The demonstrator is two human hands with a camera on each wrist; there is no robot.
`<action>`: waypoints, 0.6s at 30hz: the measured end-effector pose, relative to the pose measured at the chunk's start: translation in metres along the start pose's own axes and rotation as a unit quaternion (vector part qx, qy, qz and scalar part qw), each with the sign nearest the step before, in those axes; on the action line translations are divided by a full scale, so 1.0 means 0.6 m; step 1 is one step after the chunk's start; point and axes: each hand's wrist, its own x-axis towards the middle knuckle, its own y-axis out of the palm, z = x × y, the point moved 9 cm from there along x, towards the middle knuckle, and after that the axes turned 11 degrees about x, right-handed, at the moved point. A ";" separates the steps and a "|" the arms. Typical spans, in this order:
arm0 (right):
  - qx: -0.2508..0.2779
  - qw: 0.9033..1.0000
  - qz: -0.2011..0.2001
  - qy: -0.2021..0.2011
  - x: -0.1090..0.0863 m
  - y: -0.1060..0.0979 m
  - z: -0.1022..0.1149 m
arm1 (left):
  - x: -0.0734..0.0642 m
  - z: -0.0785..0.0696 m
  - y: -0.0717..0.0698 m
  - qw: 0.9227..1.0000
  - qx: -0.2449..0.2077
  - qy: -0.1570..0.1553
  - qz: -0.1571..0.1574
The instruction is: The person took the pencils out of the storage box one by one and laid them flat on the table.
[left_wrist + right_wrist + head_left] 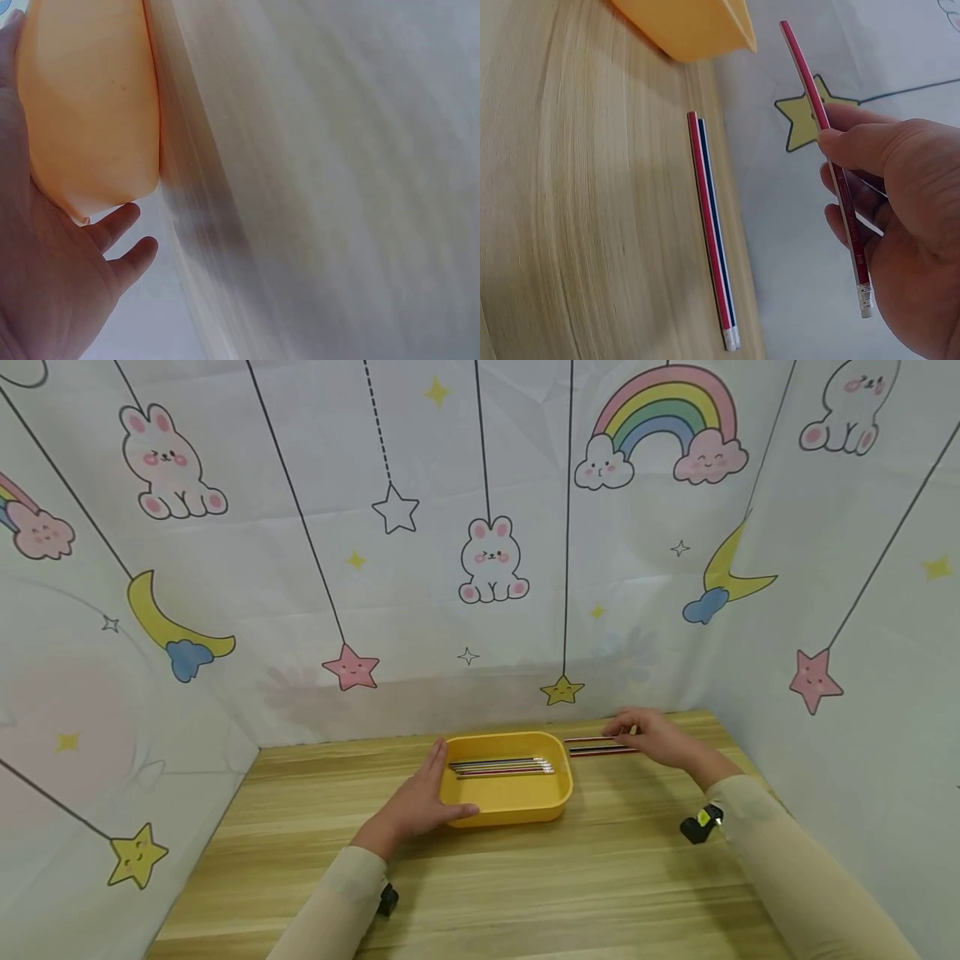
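Observation:
A yellow plastic container (495,817) stands on the wooden table, with several striped pencils (502,767) lying side by side in its far half. My left hand (416,797) rests against its left end, the thumb along the near side and the fingers fairly straight on the left wall. To the right of the container, my right hand (652,737) pinches a red pencil (802,75) between thumb and fingers, raised off the table, its white eraser end toward the palm. Below it a red pencil (709,225) and a dark blue pencil (718,225) lie together on the tabletop.
The wooden table (540,885) meets a pale cloth backdrop (405,610) printed with rabbits, stars and moons at its back and sides. Black straps with small devices (699,827) are worn at both wrists.

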 end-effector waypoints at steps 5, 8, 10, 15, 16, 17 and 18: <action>-0.006 1.000 -0.010 -0.002 -0.003 -0.011 -0.011 | 0.001 0.000 0.000 1.000 0.003 0.004 -0.002; -0.006 1.000 -0.011 0.005 -0.004 -0.013 -0.016 | 0.000 0.000 -0.001 1.000 0.004 0.005 -0.001; -0.006 1.000 -0.009 0.010 -0.004 -0.014 -0.019 | 0.000 0.000 -0.001 1.000 0.004 0.005 0.000; -0.008 1.000 -0.009 0.023 -0.004 -0.013 -0.030 | 0.000 0.000 -0.001 1.000 0.001 0.004 0.000; -0.006 1.000 -0.009 0.024 -0.005 -0.012 -0.032 | 0.000 0.000 -0.001 1.000 0.001 0.005 0.000; -0.005 1.000 -0.009 0.026 -0.005 -0.011 -0.035 | 0.000 -0.001 -0.002 1.000 0.001 0.005 -0.001; -0.005 1.000 -0.008 0.026 -0.005 -0.010 -0.038 | 0.000 -0.001 -0.002 1.000 0.002 0.006 -0.001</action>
